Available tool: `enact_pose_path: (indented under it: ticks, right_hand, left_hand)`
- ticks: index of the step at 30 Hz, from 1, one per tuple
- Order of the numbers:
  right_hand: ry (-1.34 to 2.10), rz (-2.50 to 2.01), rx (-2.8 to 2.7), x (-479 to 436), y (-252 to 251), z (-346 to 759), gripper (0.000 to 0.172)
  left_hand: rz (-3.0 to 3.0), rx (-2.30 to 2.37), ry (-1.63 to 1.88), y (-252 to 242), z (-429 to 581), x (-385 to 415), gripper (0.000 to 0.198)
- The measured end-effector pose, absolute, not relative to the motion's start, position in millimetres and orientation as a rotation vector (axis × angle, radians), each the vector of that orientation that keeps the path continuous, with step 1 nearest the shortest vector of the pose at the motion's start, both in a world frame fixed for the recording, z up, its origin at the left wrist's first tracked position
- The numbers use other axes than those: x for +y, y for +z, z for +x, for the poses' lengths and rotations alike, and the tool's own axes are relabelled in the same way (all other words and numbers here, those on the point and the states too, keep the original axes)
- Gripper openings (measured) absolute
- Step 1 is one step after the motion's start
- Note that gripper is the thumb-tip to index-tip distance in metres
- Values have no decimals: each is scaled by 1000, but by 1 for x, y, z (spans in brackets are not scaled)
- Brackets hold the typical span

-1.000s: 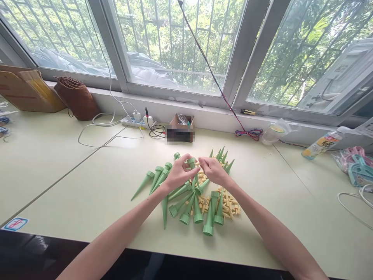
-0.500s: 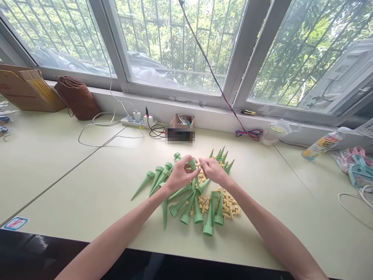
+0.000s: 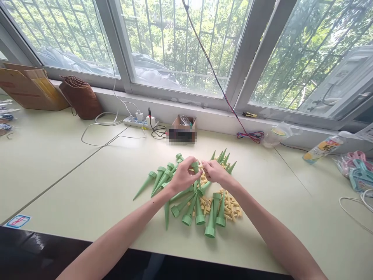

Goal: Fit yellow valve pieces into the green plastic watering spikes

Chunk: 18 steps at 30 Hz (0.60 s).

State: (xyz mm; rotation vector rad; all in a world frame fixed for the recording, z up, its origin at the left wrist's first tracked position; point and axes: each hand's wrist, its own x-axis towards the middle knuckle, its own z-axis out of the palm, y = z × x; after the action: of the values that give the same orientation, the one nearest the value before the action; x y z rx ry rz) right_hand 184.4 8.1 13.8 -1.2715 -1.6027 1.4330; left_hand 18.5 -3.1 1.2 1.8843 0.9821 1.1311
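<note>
My left hand is closed around a green plastic watering spike, its wide capped end up and its point down. From the right, my right hand pinches a small pale yellow plastic fitting at the side of that spike's cap. Whether the fitting sits in the cap is hidden by my fingers. Below my hands lie several loose green spikes, and a pile of yellow fittings spreads under and beside them. More spikes lie to the left of my left hand. Behind my right hand, several spikes point upward.
A power strip with white cables and a small open box stand along the window ledge. A brown drawstring bag and a cardboard box are at the back left. A bottle and wrapped items lie at the right.
The view has shifted slightly. My right fingers have drawn in a little, and more of the yellow fitting shows between my hands. Both hands keep their hold.
</note>
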Motion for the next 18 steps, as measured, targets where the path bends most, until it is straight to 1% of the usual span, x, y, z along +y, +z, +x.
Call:
enact_pose_path:
  ticks: [6, 12, 18]
  right_hand:
    - [1589, -1195, -1483, 10, 11, 185, 46]
    - [1619, -1202, -1465, 6, 17, 186, 45]
    - [1681, -1189, -1423, 3, 24, 186, 47]
  left_hand:
    - [1987, 987, 1177, 2, 20, -5, 13]
    - [2060, 983, 1189, 2, 20, -6, 13]
    - [2126, 950, 1216, 3, 20, -8, 9]
